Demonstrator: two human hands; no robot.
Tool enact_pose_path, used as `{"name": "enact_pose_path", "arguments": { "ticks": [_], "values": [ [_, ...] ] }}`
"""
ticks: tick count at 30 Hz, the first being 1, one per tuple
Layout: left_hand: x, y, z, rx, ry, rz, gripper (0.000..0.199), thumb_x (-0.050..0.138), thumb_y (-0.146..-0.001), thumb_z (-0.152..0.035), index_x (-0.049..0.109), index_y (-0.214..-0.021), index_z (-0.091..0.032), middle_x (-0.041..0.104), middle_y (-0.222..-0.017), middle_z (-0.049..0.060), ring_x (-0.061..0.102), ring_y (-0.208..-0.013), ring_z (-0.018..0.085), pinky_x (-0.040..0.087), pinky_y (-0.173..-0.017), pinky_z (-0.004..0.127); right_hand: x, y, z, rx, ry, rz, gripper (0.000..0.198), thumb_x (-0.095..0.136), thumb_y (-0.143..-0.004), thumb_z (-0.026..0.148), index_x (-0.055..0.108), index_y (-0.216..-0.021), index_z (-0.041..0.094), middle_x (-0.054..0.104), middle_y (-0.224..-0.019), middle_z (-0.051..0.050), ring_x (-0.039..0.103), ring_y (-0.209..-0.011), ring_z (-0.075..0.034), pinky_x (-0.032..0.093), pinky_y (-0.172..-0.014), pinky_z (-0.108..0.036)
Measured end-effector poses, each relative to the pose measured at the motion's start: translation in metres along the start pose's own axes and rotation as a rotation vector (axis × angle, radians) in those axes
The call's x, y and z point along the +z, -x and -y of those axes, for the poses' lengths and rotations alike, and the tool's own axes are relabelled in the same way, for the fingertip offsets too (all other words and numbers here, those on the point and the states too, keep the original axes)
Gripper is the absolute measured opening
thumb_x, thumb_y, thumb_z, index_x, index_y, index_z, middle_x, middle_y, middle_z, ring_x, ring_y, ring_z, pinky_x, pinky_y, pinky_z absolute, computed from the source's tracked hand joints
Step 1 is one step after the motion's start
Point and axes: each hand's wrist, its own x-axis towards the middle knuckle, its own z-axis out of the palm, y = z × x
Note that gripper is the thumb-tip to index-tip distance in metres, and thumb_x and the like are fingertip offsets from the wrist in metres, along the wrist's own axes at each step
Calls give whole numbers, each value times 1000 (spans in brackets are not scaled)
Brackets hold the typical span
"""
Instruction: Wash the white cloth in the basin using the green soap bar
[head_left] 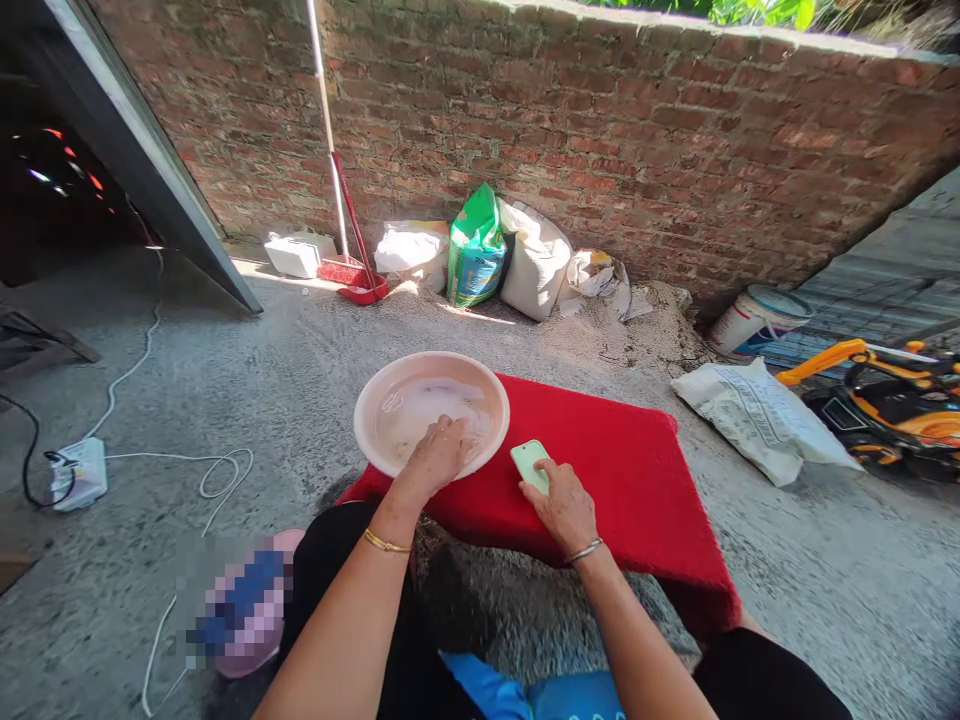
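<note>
Left hand in the basin, right hand gripping the green slab on the red top

Step in hand, my read: wet work. Left hand is down in the pink basin, over its near right part, fingertips in the water. Can't tell if those fingers are apart, together or closed on anything; a pale patch in the water could be cloth or glare. Right hand has thumb and fingers clamped on the near end of the pale green slab, far end sticking out forward. Slab is just right of the basin, over the red cover; can't tell if it touches the cloth or is held off it. Soap, case or box: can't tell.

Next move, judged from here: bringing slab and left hand together calls for a lift over the basin's right rim, grip kept firm if wet.

Edges: basin sits at the left end of the red top, rim seemingly past the far edge there, so avoid pushing it left or away. Near edge of the cover runs just under the right wrist. Most sideways room is right of the right hand, where red cloth runs to the right edge. Black-clad legs flank the near side, limiting low elbow swing.
</note>
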Motion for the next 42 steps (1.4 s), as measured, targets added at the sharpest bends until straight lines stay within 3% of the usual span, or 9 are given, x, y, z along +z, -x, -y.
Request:
{"name": "enact_pose_path", "arguments": {
  "ticks": [5, 11, 14, 20, 23, 27, 30, 38, 42],
  "values": [
    [-2, -2, 9, -100, -75, 121, 36, 37, -94, -26, 58, -122, -17, 57, -124, 15, 53, -117, 27, 45, -97, 41, 3, 0, -3, -20, 26, 65, 38, 57, -87, 47, 57, -119, 26, 58, -100, -6, 60, -95, -21, 40, -70, -26],
    [-9, -9, 7, -107, -104, 56, 36, 36, -94, -22, 58, -122, -17, 59, -125, 14, 57, -114, 24, 45, -97, 36, -11, 8, -43, 95, 74, 74, 40, 51, -89, 52, 56, -121, 27, 57, -101, -7, 61, -94, -22, 39, -66, -27],
    [-11, -15, 0, -143, -125, 146, 32, 40, -91, -21, 67, -107, -14, 68, -109, 14, 64, -103, 24, 50, -89, 35, -8, 10, -28, 38, 45, 63, 39, 53, -88, 50, 57, -119, 27, 58, -100, -6, 61, -93, -21, 39, -66, -26],
    [-3, -21, -5, -118, -134, 131, 30, 49, -87, -31, 70, -98, -15, 71, -102, 16, 67, -99, 27, 52, -81, 36, 5, 5, 19, -130, -17, 46, 34, 61, -84, 45, 60, -113, 27, 59, -98, -4, 60, -96, -19, 41, -74, -25],
    [0, -20, -5, -142, -121, 106, 30, 50, -87, -36, 70, -98, -17, 71, -104, 15, 66, -101, 28, 52, -82, 36, -2, 6, -7, -69, 4, 75, 33, 61, -84, 45, 61, -112, 28, 60, -100, -3, 60, -98, -19, 41, -75, -25],
    [4, -20, -3, -105, -99, 92, 30, 46, -89, -36, 69, -99, -18, 70, -106, 14, 66, -100, 27, 51, -83, 38, -28, 19, -75, 244, 90, 81, 39, 54, -86, 50, 59, -119, 29, 59, -105, -6, 61, -98, -22, 42, -71, -29],
    [6, -21, -1, -111, -77, 65, 29, 45, -89, -28, 67, -106, -20, 69, -108, 12, 65, -101, 26, 50, -86, 38, -43, 28, -93, 350, 104, 52, 43, 50, -87, 55, 58, -120, 29, 58, -107, -8, 61, -98, -24, 42, -69, -30],
    [8, -9, -1, -112, 21, -72, 41, 40, -89, -17, 55, -127, -20, 59, -119, 12, 59, -107, 24, 48, -92, 36, 4, 33, 6, -151, -55, 126, 33, 57, -84, 47, 60, -111, 29, 60, -98, -3, 61, -94, -20, 41, -67, -26],
    [1, -2, 3, -230, 1, -125, 47, 40, -91, -22, 44, -138, -23, 44, -137, 16, 47, -120, 31, 47, -92, 45, 14, 26, -9, -128, -66, 169, 37, 57, -82, 51, 60, -114, 32, 61, -104, -3, 61, -99, -22, 41, -66, -28]
  ]
}}
